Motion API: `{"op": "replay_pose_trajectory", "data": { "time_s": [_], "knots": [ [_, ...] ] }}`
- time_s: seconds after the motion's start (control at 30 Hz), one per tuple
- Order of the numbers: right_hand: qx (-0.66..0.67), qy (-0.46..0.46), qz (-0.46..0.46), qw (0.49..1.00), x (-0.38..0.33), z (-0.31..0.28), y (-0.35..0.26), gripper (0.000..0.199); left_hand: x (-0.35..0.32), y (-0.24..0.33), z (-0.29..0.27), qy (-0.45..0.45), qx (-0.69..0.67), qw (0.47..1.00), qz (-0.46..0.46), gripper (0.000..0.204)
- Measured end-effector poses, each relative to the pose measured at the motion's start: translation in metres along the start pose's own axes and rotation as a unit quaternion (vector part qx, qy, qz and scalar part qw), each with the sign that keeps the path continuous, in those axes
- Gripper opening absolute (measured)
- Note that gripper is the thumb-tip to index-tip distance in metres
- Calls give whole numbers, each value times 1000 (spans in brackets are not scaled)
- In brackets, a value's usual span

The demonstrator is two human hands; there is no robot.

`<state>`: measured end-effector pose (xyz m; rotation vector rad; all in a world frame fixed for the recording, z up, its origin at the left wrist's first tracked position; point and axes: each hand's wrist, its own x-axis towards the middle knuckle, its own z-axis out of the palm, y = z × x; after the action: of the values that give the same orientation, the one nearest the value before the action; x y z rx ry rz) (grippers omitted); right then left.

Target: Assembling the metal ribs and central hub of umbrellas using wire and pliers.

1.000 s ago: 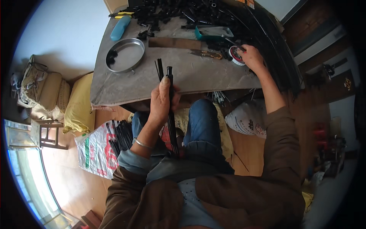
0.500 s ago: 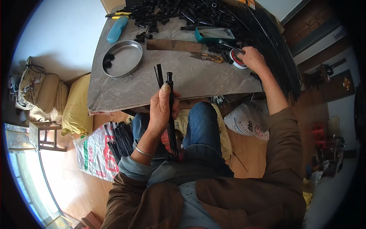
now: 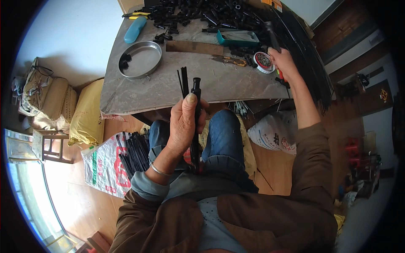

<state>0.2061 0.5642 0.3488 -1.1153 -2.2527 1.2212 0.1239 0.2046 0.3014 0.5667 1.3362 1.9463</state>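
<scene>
My left hand is closed around a bundle of thin black rods held upright over my lap, their tips rising above the table's near edge. My right hand reaches to the table's right side and grips the handle of a dark tool, a hammer by its look, just beside a small round tin of small metal pieces. A long sheaf of black rods lies along the table's right edge behind that hand.
On the grey table lie a round metal pan, a wooden board, a knife, a teal tray, a blue case and several black parts. A sack of black rods lies on the floor left.
My right hand has shifted from the round tin to grasp the tool's handle. My left hand stays on the rod bundle.
</scene>
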Motion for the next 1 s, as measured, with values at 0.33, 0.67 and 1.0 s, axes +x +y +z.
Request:
{"op": "replay_pose_trajectory", "data": {
  "time_s": [0.33, 0.67, 1.0],
  "knots": [
    [555, -269, 43, 786, -171, 136, -62, 18, -35, 25, -10, 132, 1, 989, 68, 42],
    [415, -159, -6, 896, -217, 207, -99, 21, -55, 25, -31, 124, -35, 985, 113, 45],
    [114, 4, -296, 948, -223, 215, -108, 13, -58, 30, -32, 151, -7, 983, 100, 47]
  ]
}}
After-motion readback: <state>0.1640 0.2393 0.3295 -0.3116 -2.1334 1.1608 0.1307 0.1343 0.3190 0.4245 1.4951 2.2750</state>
